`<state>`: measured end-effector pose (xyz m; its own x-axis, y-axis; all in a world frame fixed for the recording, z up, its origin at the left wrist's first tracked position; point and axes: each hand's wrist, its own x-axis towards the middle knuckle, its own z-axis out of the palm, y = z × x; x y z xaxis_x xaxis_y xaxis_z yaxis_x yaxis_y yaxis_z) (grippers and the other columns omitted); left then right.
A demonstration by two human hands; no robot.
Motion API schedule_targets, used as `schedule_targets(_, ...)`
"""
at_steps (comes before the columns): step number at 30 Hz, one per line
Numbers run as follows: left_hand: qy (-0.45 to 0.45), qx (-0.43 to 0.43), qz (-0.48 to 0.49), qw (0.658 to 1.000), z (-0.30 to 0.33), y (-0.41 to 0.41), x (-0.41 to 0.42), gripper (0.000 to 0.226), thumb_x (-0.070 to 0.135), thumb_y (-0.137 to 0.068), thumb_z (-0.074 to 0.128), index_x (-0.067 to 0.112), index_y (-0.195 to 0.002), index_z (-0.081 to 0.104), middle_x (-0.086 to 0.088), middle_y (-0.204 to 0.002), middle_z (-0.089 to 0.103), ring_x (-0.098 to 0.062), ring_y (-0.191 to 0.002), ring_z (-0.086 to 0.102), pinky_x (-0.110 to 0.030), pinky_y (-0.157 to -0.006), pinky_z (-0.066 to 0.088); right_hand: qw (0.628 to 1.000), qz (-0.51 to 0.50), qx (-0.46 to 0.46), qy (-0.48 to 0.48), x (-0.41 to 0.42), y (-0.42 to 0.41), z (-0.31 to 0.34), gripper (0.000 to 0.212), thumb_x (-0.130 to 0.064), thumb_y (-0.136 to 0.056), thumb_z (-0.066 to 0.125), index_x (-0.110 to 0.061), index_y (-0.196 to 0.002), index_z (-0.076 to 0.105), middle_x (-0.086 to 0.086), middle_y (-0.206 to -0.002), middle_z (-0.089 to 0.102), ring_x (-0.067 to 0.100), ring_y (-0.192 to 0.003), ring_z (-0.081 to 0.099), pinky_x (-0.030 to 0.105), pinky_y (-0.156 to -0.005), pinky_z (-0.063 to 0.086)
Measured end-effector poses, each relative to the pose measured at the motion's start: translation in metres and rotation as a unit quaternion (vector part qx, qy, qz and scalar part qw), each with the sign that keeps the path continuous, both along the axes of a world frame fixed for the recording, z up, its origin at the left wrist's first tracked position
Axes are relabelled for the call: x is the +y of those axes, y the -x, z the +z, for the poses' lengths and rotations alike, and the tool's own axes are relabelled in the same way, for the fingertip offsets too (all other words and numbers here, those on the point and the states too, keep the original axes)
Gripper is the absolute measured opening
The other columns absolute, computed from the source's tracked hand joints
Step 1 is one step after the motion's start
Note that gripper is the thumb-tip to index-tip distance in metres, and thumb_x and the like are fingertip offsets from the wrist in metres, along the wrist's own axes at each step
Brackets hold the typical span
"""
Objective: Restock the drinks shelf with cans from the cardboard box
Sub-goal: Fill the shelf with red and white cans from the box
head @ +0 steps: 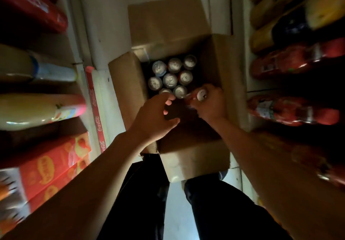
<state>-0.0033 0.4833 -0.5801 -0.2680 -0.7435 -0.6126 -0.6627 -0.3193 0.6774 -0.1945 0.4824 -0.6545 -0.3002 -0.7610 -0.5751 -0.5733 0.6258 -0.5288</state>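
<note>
An open cardboard box (220, 68) stands on the floor below me, flaps spread. Several silver-topped cans (170, 80) stand upright in its far half. My right hand (211, 102) grips a red can (200, 95) just above the box's near right part, its silver top facing up. My left hand (158, 116) hovers over the box's near left side, fingers spread and relaxed, holding nothing, fingertips close to the nearest cans.
Drink shelves flank the box: pale juice bottles (37, 109) and orange cartons (48, 167) on the left, red and yellow bottles (291, 64) on the right. My dark trouser legs (149, 202) stand just behind the box. A red shelf strip (96, 109) runs along the left.
</note>
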Motion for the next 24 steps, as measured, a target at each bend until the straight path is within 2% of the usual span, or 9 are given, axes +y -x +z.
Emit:
schedule_targets(2, 0.019, 0.025, -0.053, 0.998, 0.049, 0.017, -0.016, 0.082, 0.032, -0.061, 0.088, 0.024, -0.133, 0.049, 0.004, -0.128, 0.054, -0.016, -0.112, 0.056, -0.039, -0.098, 0.048, 0.992, -0.082, -0.096, -0.009, 0.001, 0.005, 0.092, 0.032, -0.028, -0.067, 0.084, -0.024, -0.092, 0.064, 0.003, -0.08, 0.07, 0.019, -0.056, 0.066, 0.041, -0.05, 0.059)
schedule_targets(4, 0.036, 0.052, -0.126, 0.99, 0.127, 0.039, -0.038, 0.1, 0.034, -0.054, 0.093, 0.02, -0.14, 0.045, 0.002, -0.137, 0.051, -0.012, -0.123, 0.05, -0.031, -0.106, 0.041, 0.983, -0.103, -0.151, 0.018, 0.001, 0.021, 0.203, 0.022, -0.022, -0.072, 0.083, -0.027, -0.084, 0.066, -0.002, -0.07, 0.07, 0.012, -0.044, 0.062, 0.031, -0.038, 0.051)
schedule_targets(6, 0.025, 0.083, -0.153, 0.984, 0.166, 0.046, -0.054, 0.087, 0.03, -0.051, 0.096, 0.021, -0.129, 0.057, 0.007, -0.122, 0.064, -0.004, -0.11, 0.06, -0.024, -0.097, 0.048, 0.976, -0.1, -0.18, 0.066, 0.001, 0.018, 0.269, 0.022, -0.023, -0.067, 0.086, -0.026, -0.081, 0.07, -0.004, -0.069, 0.071, 0.011, -0.052, 0.067, 0.029, -0.042, 0.051)
schedule_targets(10, 0.066, 0.139, -0.178, 0.972, 0.336, 0.078, -0.076, 0.053, 0.016, -0.054, 0.094, 0.024, -0.1, 0.069, 0.018, -0.086, 0.073, 0.004, -0.08, 0.068, -0.01, -0.069, 0.049, 0.96, -0.09, -0.2, 0.175, -0.005, 0.044, 0.443, 0.025, -0.017, -0.067, 0.088, -0.021, -0.085, 0.071, -0.007, -0.068, 0.069, 0.004, -0.058, 0.065, 0.017, -0.05, 0.046)
schedule_targets(15, 0.089, 0.257, -0.196, 0.942, 0.526, 0.137, -0.071, 0.058, -0.002, -0.06, 0.089, 0.018, -0.109, 0.068, 0.0, -0.097, 0.076, -0.01, -0.091, 0.072, -0.025, -0.079, 0.057, 0.937, -0.092, -0.161, 0.297, 0.025, 0.088, 0.636, 0.069, -0.008, -0.053, 0.095, -0.024, -0.111, 0.062, -0.008, -0.095, 0.072, -0.002, -0.084, 0.068, 0.011, -0.07, 0.05)
schedule_targets(18, 0.099, 0.31, -0.243, 0.914, 0.594, 0.178, -0.056, 0.068, -0.015, -0.059, 0.084, 0.014, -0.116, 0.063, 0.001, -0.105, 0.075, -0.013, -0.099, 0.07, -0.028, -0.083, 0.056, 0.91, -0.148, -0.097, 0.376, 0.059, 0.105, 0.701, 0.069, -0.013, -0.054, 0.096, -0.025, -0.113, 0.062, -0.009, -0.096, 0.073, 0.0, -0.089, 0.069, 0.015, -0.075, 0.052)
schedule_targets(20, 0.131, 0.331, -0.279, 0.892, 0.625, 0.208, -0.043, 0.073, -0.007, -0.054, 0.088, 0.021, -0.115, 0.06, 0.008, -0.107, 0.073, -0.006, -0.1, 0.069, -0.022, -0.083, 0.053, 0.891, -0.187, -0.053, 0.411, 0.086, 0.123, 0.735, 0.066, -0.016, -0.057, 0.095, -0.02, -0.114, 0.063, -0.006, -0.098, 0.073, 0.004, -0.09, 0.07, 0.02, -0.077, 0.054)
schedule_targets(22, 0.148, 0.35, -0.298, 0.876, 0.653, 0.237, -0.029, 0.082, 0.017, -0.045, 0.094, 0.028, -0.117, 0.057, 0.004, -0.115, 0.07, -0.01, -0.106, 0.067, -0.029, -0.089, 0.055, 0.87, -0.221, -0.025, 0.441, 0.112, 0.14, 0.766, 0.063, -0.017, -0.058, 0.095, -0.018, -0.113, 0.064, -0.003, -0.099, 0.074, 0.009, -0.091, 0.071, 0.025, -0.078, 0.056)
schedule_targets(24, 0.159, 0.371, -0.335, 0.851, 0.675, 0.266, -0.011, 0.086, 0.028, -0.043, 0.095, 0.03, -0.121, 0.057, 0.004, -0.119, 0.068, -0.014, -0.11, 0.066, -0.041, -0.094, 0.055, 0.852, -0.256, 0.0, 0.456, 0.14, 0.156, 0.787, 0.058, -0.01, -0.058, 0.094, -0.017, -0.109, 0.066, -0.004, -0.094, 0.075, 0.003, -0.087, 0.07, 0.017, -0.074, 0.053)
